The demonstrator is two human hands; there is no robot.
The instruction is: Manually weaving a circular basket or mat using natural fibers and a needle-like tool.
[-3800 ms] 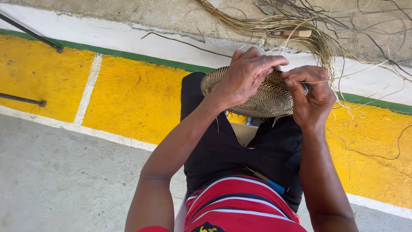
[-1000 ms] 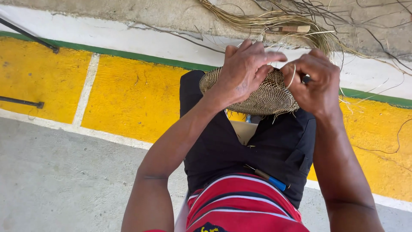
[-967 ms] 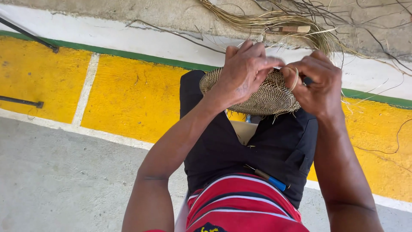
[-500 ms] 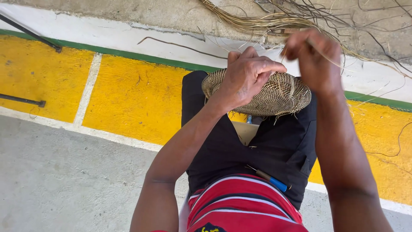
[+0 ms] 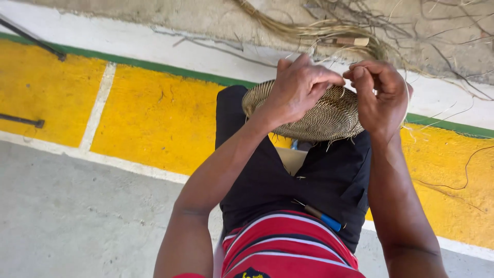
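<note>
Fingers (image 5: 314, 77) of the left hand (image 5: 298, 90) press on the woven basket (image 5: 329, 116) at frame centre, while the right hand (image 5: 378, 95) pinches a thin fibre (image 5: 406, 100) beside its rim.

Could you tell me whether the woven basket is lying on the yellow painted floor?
No, the woven basket rests on the person's lap over black shorts, with the left hand pressing on it.

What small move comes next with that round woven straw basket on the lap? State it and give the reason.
Probably draw the thin straw strand snug with the right hand. That hand pinches at the rim of the round woven straw basket, the strand loops loose beside it, and the left hand presses on top of the basket, steadying it on the black shorts.
</note>
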